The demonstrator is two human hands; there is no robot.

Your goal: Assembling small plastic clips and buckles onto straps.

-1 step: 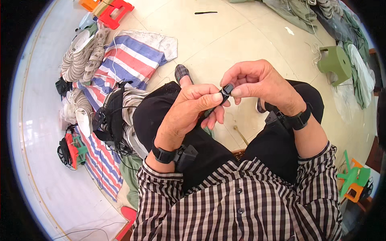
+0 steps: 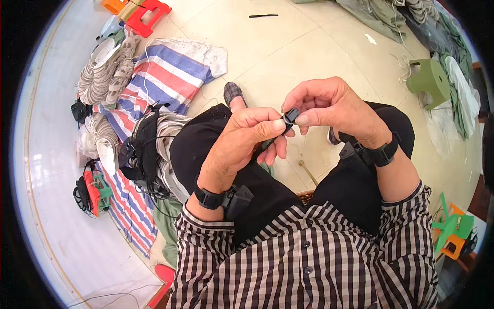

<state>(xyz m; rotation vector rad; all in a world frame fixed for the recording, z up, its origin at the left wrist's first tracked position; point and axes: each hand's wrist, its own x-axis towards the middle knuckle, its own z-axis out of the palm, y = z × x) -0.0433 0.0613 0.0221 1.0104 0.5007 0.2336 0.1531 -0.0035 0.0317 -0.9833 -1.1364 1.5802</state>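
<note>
Above my lap I hold a black strap (image 2: pixel 266 143) with a small dark buckle-like piece (image 2: pixel 292 114) at its upper end. My left hand (image 2: pixel 252 131) is closed on the strap, with the thumb pressed just below that piece and the other fingers curled under. From the other side, my right hand (image 2: pixel 329 105) pinches the edge of the same piece between thumb and fingertips. Part of the strap is hidden behind the left fingers, and its exact kind is hard to make out. Each wrist wears a black band with a dark box on it.
Stacked pale shoe-like pieces (image 2: pixel 98 77) lie at the left by a striped sheet (image 2: pixel 172 72). A black bag (image 2: pixel 146 149) with cables rests beside my left knee. Stools stand around: red (image 2: pixel 147 18), olive green (image 2: pixel 428 82), and green with orange (image 2: pixel 453 232). A thin black object (image 2: pixel 263 16) lies on the tiles.
</note>
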